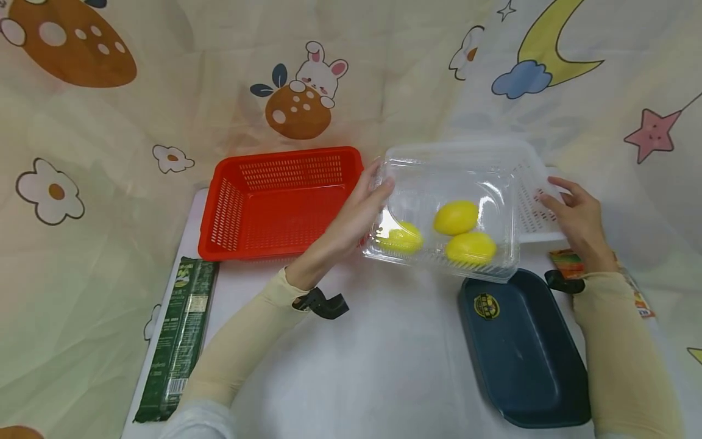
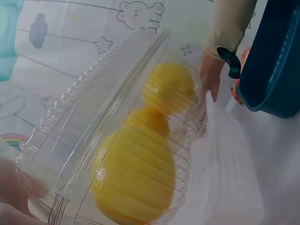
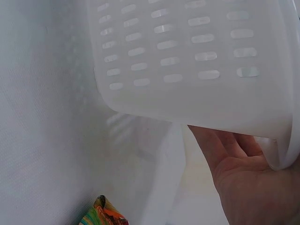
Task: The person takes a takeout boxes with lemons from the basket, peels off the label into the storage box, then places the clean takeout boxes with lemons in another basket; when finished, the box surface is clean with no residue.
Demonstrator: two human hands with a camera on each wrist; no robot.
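Note:
My left hand (image 1: 359, 210) grips the left side of a clear plastic clamshell box (image 1: 417, 183). Three yellow lemons (image 1: 470, 249) lie inside it, seen through the ribbed wall in the left wrist view. The box is raised and tilted, overlapping a white perforated basket (image 1: 540, 213) behind it. At that basket's right end, my right hand (image 1: 581, 219) holds the rim, thumb toward the inside. In the right wrist view, the basket wall (image 3: 187, 103) hides the ends of the right hand's fingers (image 3: 229, 145).
A red perforated basket (image 1: 280, 213) stands on the left of the white table (image 1: 351, 378). Beside it lies a long green packet (image 1: 181, 341). A dark blue tray (image 1: 526, 360) sits at front right, with a colourful packet (image 1: 567, 262) partly under the right arm.

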